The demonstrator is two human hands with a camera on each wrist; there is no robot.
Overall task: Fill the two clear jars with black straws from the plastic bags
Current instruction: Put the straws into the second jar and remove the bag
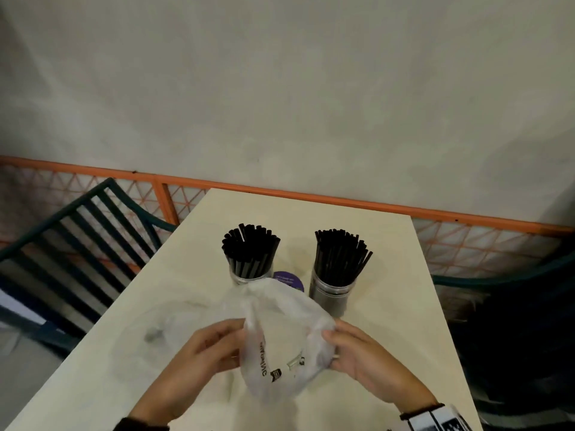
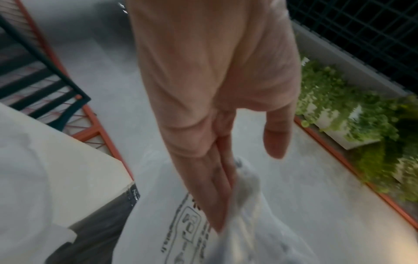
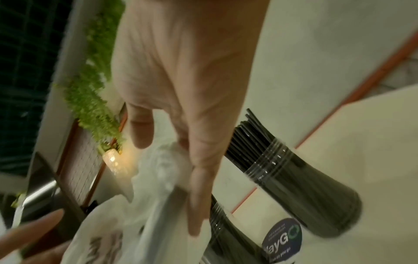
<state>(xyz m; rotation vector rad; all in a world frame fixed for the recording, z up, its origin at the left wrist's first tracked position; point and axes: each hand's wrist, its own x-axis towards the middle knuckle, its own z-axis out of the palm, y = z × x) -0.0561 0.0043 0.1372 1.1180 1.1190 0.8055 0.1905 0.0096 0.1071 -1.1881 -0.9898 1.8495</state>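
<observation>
Two clear jars stand side by side at the middle of the cream table (image 1: 392, 331), the left jar (image 1: 249, 259) and the right jar (image 1: 336, 275), both packed with upright black straws (image 1: 339, 247). In front of them I hold a crumpled, see-through plastic bag (image 1: 280, 340) with black print, lifted a little off the table. My left hand (image 1: 233, 340) grips its left side and my right hand (image 1: 333, 346) grips its right side. The right wrist view shows the bag (image 3: 167, 166) bunched under my fingers, with both jars (image 3: 305, 192) just beyond. No straws show inside the bag.
A second clear bag (image 1: 155, 331) lies flat on the table to the left. A round purple label (image 1: 289, 279) sits between the jars. Dark slatted chairs (image 1: 77, 244) flank the table, an orange railing (image 1: 311, 197) runs behind, and green planters (image 2: 350, 116) stand nearby.
</observation>
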